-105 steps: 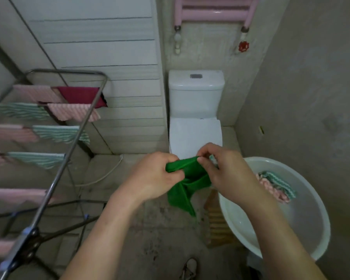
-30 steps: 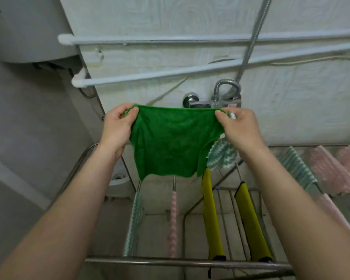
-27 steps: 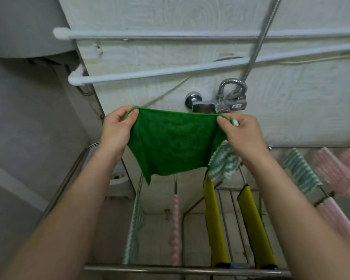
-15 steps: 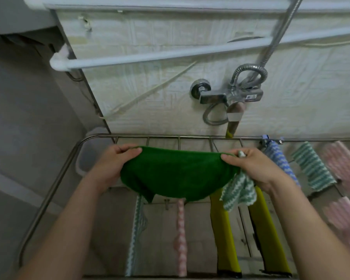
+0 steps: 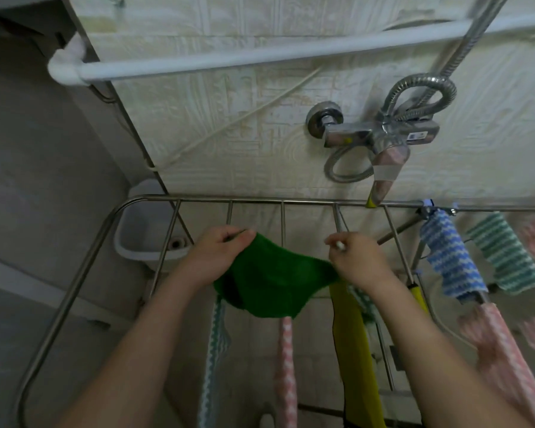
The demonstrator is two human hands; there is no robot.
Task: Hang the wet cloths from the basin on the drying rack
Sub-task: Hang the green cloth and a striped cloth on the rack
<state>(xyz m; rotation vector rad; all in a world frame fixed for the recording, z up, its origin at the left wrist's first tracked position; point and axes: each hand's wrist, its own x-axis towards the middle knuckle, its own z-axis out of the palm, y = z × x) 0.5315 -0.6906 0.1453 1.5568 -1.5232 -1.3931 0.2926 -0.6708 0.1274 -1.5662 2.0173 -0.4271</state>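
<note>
Green cloth (image 5: 272, 282): sagging in a shallow curve between the two hands, over the rods at the left end of the drying rack (image 5: 260, 200). It is hiding the near run of one rod, and whether it is resting on that rod cannot be told.
Left hand (image 5: 220, 251): curling its grip round one top corner of the green cloth, close to the second rod from the rack's left bend.
Right hand (image 5: 357, 257): pinching the opposite corner in its grip, by the fourth rod from that bend, with a small white tag (image 5: 340, 244) poking out at the fingertips.
Green-and-white cloth (image 5: 360, 299): showing just under the right wrist, inside the rack frame. Whether the hand is holding it cannot be told.
Yellow cloths (image 5: 352, 350): two are hanging down from rods in the rack's middle.
Pink zigzag cloth (image 5: 286, 366): hanging from the rack's third rod.
Teal-and-white cloth (image 5: 213, 350): hanging from the rack's second rod.
Blue zigzag cloth (image 5: 451, 257): draping over the rack's right part, just beside a teal striped cloth (image 5: 504, 254).
Shower tap (image 5: 377, 134): jutting from the wall above the rack's far rail, with its hose looping round.
White pipe (image 5: 229, 61): running along the wall high above the rack.
Pale tub (image 5: 145, 230): sitting beyond the rack's left bend, low against the wall.
</note>
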